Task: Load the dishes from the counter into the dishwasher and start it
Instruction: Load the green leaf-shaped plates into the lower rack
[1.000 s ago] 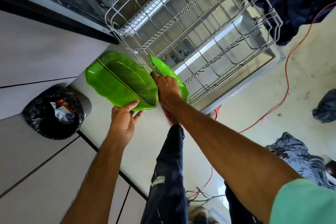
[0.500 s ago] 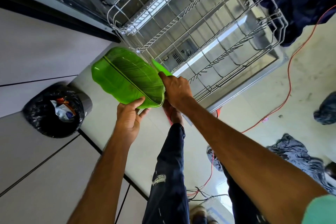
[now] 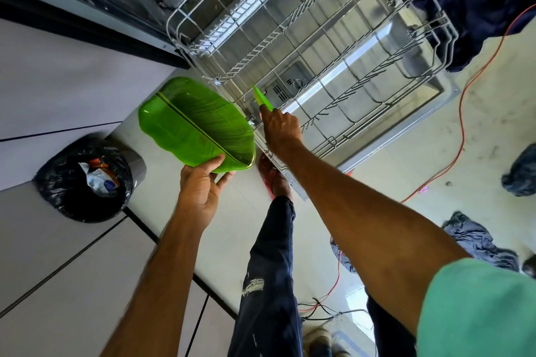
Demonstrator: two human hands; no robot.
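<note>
Since a second ago the right hand (image 3: pixel 280 127) has pushed the second plate (image 3: pixel 262 98) edge-on further into the rack (image 3: pixel 356 87). Only a thin green sliver now shows beyond the knuckles, where more of its face showed before. That hand's fingers are curled round the plate's near end, right at the rack's near corner, with the rim wire just under the wrist.

Beyond the grip the rack runs bare, with rows of tines and open lanes between them all the way to its far rim. The door (image 3: pixel 429 87) lies flat beneath it, its steel lip jutting out to the right of the forearm.

The left hand (image 3: pixel 200 185) grips the leaf plate (image 3: pixel 197 122) by its near edge, thumb on top and fingers under. It holds the plate tilted in the air just left of the rack corner, and its far tip is close to the wires, though I cannot tell whether they touch.

A lined bin (image 3: pixel 87 180) sits on the floor left of that grip, against the cabinets (image 3: pixel 58 90). A foot (image 3: pixel 268 171) is planted below the right wrist, beside the door's edge. An orange cord (image 3: pixel 461 113) trails across the floor well right of the door, and a cloth (image 3: pixel 478 238) lies crumpled near it.
</note>
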